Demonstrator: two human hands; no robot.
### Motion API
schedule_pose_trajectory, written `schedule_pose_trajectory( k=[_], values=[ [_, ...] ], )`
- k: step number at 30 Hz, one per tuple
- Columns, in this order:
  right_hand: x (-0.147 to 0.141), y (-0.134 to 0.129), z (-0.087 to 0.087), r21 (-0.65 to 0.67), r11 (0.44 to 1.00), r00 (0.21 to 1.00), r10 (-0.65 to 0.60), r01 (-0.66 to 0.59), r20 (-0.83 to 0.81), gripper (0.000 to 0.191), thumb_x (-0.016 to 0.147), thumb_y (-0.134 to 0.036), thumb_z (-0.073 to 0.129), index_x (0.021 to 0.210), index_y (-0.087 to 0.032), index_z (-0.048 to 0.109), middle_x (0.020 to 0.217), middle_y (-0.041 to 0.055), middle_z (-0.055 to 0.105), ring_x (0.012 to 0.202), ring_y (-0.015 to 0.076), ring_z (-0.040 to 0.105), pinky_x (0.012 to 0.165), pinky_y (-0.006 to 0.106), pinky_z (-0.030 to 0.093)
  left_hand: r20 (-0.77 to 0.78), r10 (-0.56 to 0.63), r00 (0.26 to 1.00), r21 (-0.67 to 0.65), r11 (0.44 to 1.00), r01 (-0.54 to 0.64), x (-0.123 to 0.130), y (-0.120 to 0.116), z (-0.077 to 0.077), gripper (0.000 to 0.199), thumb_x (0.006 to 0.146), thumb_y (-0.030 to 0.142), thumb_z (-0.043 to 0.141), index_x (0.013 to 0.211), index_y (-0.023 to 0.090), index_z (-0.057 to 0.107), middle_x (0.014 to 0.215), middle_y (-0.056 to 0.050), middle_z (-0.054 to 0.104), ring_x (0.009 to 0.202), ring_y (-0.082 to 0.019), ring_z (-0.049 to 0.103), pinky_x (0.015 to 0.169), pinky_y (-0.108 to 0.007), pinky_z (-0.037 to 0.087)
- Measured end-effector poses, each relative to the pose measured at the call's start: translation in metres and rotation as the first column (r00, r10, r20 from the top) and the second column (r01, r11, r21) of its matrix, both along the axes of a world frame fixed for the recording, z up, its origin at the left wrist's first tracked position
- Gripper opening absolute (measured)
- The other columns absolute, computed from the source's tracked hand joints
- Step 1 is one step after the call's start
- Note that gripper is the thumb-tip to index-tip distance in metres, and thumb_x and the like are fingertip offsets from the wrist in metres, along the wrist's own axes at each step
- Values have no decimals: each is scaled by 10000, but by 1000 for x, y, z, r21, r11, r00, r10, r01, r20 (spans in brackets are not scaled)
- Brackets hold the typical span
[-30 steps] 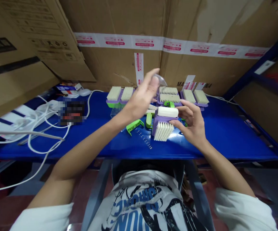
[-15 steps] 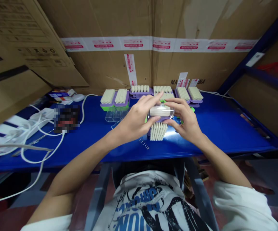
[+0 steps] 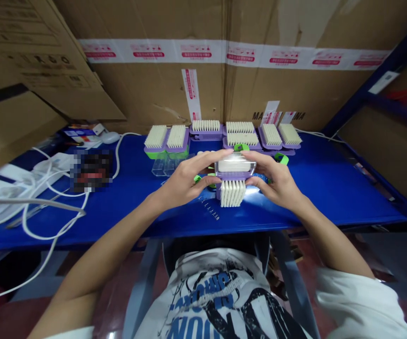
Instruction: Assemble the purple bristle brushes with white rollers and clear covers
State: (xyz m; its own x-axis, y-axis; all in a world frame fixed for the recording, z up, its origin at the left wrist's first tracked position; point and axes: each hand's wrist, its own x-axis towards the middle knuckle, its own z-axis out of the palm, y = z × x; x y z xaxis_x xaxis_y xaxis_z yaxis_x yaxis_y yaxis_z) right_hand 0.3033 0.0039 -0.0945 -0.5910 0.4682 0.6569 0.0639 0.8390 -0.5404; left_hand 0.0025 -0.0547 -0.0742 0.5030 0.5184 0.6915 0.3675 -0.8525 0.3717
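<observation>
Both my hands grip a clear plastic cover (image 3: pixel 236 163) from its two sides, over a purple piece with cream bristles (image 3: pixel 233 193). My left hand (image 3: pixel 189 179) has its fingertips on the cover's left edge and its thumb lower down. On the right edge, my right hand (image 3: pixel 275 179) holds it the same way, thumb below. The bristle block nearest me sticks out below the cover. Green clips (image 3: pixel 241 148) show just behind the cover. Small pins (image 3: pixel 208 208) lie in a row on the blue table (image 3: pixel 175 221), left of the bristles.
Bristle blocks on purple bases (image 3: pixel 177 136) line the back of the table, with clear covers (image 3: pixel 168 165) at the left. White cables (image 3: pixel 53 188) and a pixelated dark object (image 3: pixel 92 172) lie further left. Large cardboard (image 3: pixel 147 89) stands behind; a blue frame post (image 3: pixel 362 87) rises at right.
My fingers have drawn apart from the top of the cover to its sides, uncovering more of it and the green clips behind. The view has shifted slightly.
</observation>
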Motion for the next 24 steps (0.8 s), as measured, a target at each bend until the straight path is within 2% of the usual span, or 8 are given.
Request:
schedule_pose_trajectory(
  k=[2, 5, 8, 11, 15, 19, 21, 24],
  values=[
    [2, 1, -3, -27, 1000, 1000, 6, -7, -12, 594, 1109, -442, 807, 1671, -354, 634, 1667, 86, 732, 1395, 283, 809, 1143, 470, 735, -13, -20, 1000, -71, 997, 19, -5, 5, 2, 662, 1176, 415, 708, 1799, 328, 500, 1681, -162, 707, 1372, -283, 805, 1121, -417, 700],
    [7, 2, -6, -80, 997, 998, 7, -12, -63, 589, 1095, -385, 828, 1647, -353, 626, 1594, 86, 770, 1282, 245, 850, 1084, 423, 753, 16, 14, 1000, -248, 969, -9, -21, 34, 13, 830, 1161, 499, 676, 1881, 277, 327, 1472, -172, 827, 1201, -278, 860, 1000, -387, 716],
    [15, 1, -2, -111, 994, 992, 9, -23, -126, 585, 1038, -292, 892, 1564, -351, 643, 1505, 76, 793, 1272, 230, 845, 1025, 370, 762, -33, 315, 948, -228, 921, -314, -42, 92, 28, 796, 1059, 398, 756, 1781, 185, 496, 1351, -163, 849, 1160, -294, 827, 1047, -439, 670],
    [27, 1, 12, -137, 991, 994, -16, 1, -109, 658, 919, -255, 1000, 1459, -352, 637, 1564, 91, 740, 1403, 285, 786, 931, 363, 785, -413, 450, 792, -138, 829, -543, -53, 156, 34, 569, 970, 254, 768, 1522, 119, 734, 1510, -221, 771, 1395, -360, 715, 1268, -514, 525],
    [53, -1, 43, -76, 997, 996, -3, 10, 94, 952, 860, -260, 1040, 1645, -483, 551, 1780, 79, 575, 1649, 383, 601, 936, 453, 807, -687, 382, 619, -109, 787, -607, -50, 208, 21, 940, 893, 331, 890, 1723, 73, 531, 1730, -291, 574, 1604, -441, 517, 1356, -559, 407],
    [73, -2, 74, 117, 993, 927, -51, 7, 371, 917, 927, -421, 988, 1739, -494, 567, 1841, 87, 523, 1678, 471, 555, 1288, 700, 627, -715, 449, 536, -41, 738, -674, -45, 227, 1, 1172, 800, 355, 995, 1781, 40, 438, 1750, -345, 517, 1632, -523, 438, 1371, -662, 336],
    [77, -3, 84, 126, 991, 903, -12, -46, 429, 873, 935, -472, 986, 1714, -459, 593, 1784, 121, 597, 1622, 462, 624, 1283, 660, 638, -704, 480, 524, -34, 714, -700, -45, 233, -5, 1128, 779, 356, 1014, 1728, 10, 512, 1695, -352, 570, 1632, -551, 438, 1381, -675, 311],
    [76, -5, 91, 57, 997, 884, 12, -43, 467, 908, 918, -523, 998, 1687, -480, 517, 1689, 102, 685, 1532, 400, 716, 1108, 516, 751, -693, 483, 535, -75, 690, -720, -49, 241, -9, 1083, 720, 406, 1048, 1634, 20, 615, 1667, -342, 584, 1567, -551, 537, 1351, -611, 390]
  ],
)
